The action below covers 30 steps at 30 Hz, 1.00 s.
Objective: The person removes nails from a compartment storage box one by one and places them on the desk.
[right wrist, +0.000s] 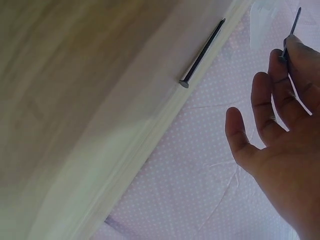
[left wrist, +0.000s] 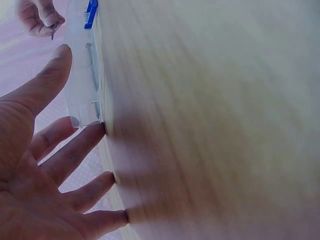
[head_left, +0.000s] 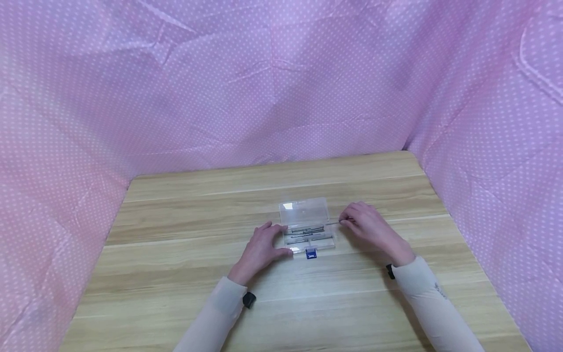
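Note:
A clear plastic box (head_left: pixel 331 245) lies on the table with its lid (head_left: pixel 304 211) folded back and a blue latch (head_left: pixel 311 253) at the front. Several nails (head_left: pixel 308 231) lie in its compartments. My left hand (head_left: pixel 264 246) spans the box's left end, thumb at the front corner and fingers, mostly straight and spread, by the end wall. Just right of the box, my right hand (head_left: pixel 367 227) pinches a nail (right wrist: pixel 293 29) between thumb and index finger, its shank pointing toward the box. Another nail (right wrist: pixel 202 52) lies on the table beside the right hand.
The wooden table (head_left: pixel 184 274) has its far edge behind the box. Pink dotted cloth (head_left: pixel 264 98) hangs at the back and both sides. A black band piece (head_left: pixel 249 299) shows at the left wrist, another (head_left: pixel 390 272) at the right.

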Each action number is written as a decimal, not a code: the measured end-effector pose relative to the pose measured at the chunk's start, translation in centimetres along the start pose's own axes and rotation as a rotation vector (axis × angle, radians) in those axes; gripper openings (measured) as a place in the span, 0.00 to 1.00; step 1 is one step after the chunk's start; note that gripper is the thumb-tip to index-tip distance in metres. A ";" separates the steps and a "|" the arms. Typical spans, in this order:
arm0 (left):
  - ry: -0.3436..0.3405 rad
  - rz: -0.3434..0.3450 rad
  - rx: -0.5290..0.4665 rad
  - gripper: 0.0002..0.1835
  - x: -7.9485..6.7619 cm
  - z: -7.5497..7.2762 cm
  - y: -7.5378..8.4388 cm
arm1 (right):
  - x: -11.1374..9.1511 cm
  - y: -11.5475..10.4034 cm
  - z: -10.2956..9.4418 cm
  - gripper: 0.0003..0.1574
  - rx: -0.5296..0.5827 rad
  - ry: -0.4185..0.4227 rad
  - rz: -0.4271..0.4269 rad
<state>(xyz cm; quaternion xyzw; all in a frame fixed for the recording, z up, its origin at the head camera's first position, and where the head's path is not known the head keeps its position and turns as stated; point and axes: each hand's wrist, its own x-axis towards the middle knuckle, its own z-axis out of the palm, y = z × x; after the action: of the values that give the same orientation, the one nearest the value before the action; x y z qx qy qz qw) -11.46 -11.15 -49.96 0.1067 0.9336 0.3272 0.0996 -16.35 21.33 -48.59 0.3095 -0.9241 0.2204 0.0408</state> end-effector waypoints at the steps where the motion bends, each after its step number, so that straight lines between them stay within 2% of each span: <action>1: 0.000 0.000 0.000 0.34 0.0 0.0 0.0 | 0.0 0.0 0.0 0.06 0.000 -0.001 0.003; 14: 0.008 0.008 -0.004 0.34 -0.1 0.1 -0.1 | -0.5 0.8 -0.3 0.08 -0.011 0.039 -0.019; 23: 0.011 0.018 0.008 0.34 0.0 0.2 -0.1 | -0.9 0.8 -0.8 0.06 -0.033 0.027 0.001; 30: 0.015 0.035 0.020 0.34 0.0 0.2 -0.2 | -1.1 1.4 -0.8 0.06 -0.044 0.031 -0.014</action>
<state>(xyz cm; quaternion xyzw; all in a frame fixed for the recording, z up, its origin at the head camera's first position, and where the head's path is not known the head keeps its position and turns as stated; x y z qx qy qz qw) -11.42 -11.14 -50.23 0.1214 0.9356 0.3203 0.0859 -16.30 23.29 -48.64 0.3117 -0.9258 0.2043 0.0634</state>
